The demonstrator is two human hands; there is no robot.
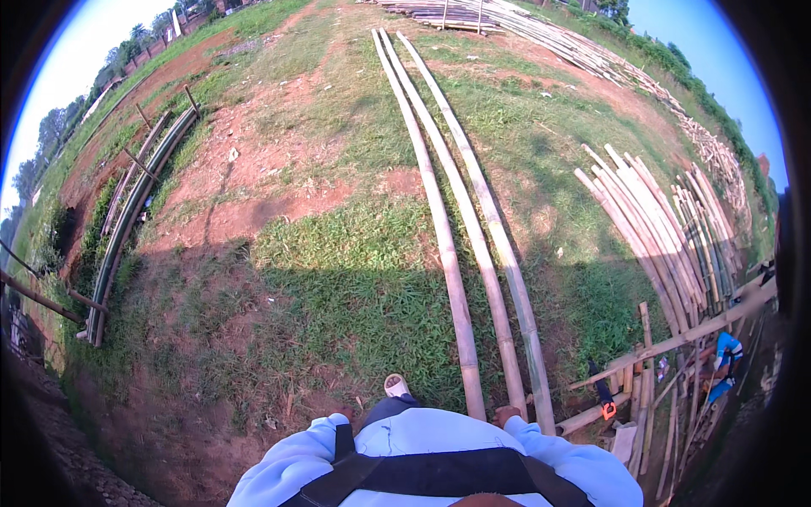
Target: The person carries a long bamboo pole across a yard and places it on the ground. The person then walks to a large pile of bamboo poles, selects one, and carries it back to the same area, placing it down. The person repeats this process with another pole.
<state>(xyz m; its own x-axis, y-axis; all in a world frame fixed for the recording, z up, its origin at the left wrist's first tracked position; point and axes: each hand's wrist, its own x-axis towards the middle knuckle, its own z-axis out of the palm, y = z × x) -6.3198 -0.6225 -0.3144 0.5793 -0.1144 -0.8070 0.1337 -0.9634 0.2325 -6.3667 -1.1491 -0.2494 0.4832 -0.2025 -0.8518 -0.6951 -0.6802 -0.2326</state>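
Three long bamboo poles lie side by side on the grass, running from near my right side far ahead: a left pole [439, 228], a middle pole [477, 237] and a right pole [507, 245]. My right hand [506, 414] is low by their near ends, at the middle pole; whether it grips or only touches the bamboo is unclear. Beside my left hip, my left hand [345, 412] barely shows past the pale blue sleeve, with its fingers hidden. Nothing can be seen in it. One sandalled foot [394, 385] shows ahead of my body.
At right, cut bamboo poles [646, 220] lean in a row by a horizontal rail [676, 342]. A handsaw with an orange handle [608, 411] is near the rail, and a person in blue [725, 363] is beyond. Green bamboo [135, 211] rests on stakes at left. More poles [431, 10] are stacked far ahead.
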